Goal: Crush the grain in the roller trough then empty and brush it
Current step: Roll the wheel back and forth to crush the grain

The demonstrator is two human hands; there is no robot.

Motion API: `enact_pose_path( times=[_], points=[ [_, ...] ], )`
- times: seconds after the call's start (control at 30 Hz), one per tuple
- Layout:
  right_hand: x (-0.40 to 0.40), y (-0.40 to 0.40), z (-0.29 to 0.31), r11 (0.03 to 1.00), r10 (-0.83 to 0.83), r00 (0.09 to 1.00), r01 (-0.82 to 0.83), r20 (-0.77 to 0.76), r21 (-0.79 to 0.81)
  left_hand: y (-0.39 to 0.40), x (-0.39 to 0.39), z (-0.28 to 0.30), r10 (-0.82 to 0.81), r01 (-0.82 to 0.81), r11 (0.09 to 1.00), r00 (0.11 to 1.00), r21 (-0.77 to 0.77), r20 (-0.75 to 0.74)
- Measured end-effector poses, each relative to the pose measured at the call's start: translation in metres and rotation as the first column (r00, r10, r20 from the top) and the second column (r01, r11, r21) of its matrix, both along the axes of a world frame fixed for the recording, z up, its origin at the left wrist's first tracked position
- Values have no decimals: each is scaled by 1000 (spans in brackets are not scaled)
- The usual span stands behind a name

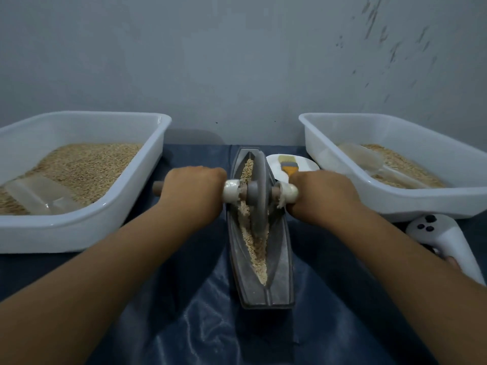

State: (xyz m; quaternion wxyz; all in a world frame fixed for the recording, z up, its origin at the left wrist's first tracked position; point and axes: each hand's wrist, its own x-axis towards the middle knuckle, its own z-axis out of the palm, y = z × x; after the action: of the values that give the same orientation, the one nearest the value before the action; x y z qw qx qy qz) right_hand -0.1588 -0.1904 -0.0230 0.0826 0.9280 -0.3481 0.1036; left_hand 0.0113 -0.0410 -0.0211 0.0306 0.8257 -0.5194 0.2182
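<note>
A grey boat-shaped roller trough (283,272) lies lengthwise in front of me on the blue cloth. Pale grain (257,251) fills its groove, partly crushed near me. A grey roller wheel (259,191) stands upright in the groove around the trough's middle, on a wooden axle with white wrapped ends. My left hand (193,189) grips the left axle handle. My right hand (322,193) grips the right one. A brush (288,165) with an orange ferrule lies on a white plate (303,164) behind my right hand.
A white tub (79,230) of grain with a clear scoop (37,194) stands at the left. A second white tub (395,204) with grain and a scoop (369,162) stands at the right. A white controller (445,241) lies near the right tub. A grey wall stands behind.
</note>
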Motion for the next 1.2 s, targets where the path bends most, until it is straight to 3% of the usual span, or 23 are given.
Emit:
enact_pose_path(
  times=[0.13,0.23,0.37,0.5,0.6,0.83,1.1,1.2],
  points=[
    [-46,41,12,996,14,999,-11,-37,91,46,-30,5,-120,140,987,971,-84,206],
    [-61,55,19,998,12,999,-9,-49,57,56,-32,5,-169,189,976,971,-112,169],
    [-36,39,9,1000,1,1000,-1,-23,8,32,-15,-7,-62,79,993,983,-92,175],
    [13,-8,-1,999,-27,1000,28,16,-47,-14,17,-10,-11,10,998,1000,-66,-18],
    [35,-36,3,999,-25,1000,26,8,-42,-38,32,-5,11,-13,999,999,-45,-52],
    [18,-15,0,999,4,1000,-3,28,-37,-17,18,-8,-4,1,999,998,-54,-59],
    [-50,56,22,996,44,999,-46,-26,-74,63,-34,-2,-116,128,983,989,-135,89],
    [-51,57,25,994,27,999,-31,-40,-103,61,-31,-5,-93,102,987,993,-123,75]
  ],
)
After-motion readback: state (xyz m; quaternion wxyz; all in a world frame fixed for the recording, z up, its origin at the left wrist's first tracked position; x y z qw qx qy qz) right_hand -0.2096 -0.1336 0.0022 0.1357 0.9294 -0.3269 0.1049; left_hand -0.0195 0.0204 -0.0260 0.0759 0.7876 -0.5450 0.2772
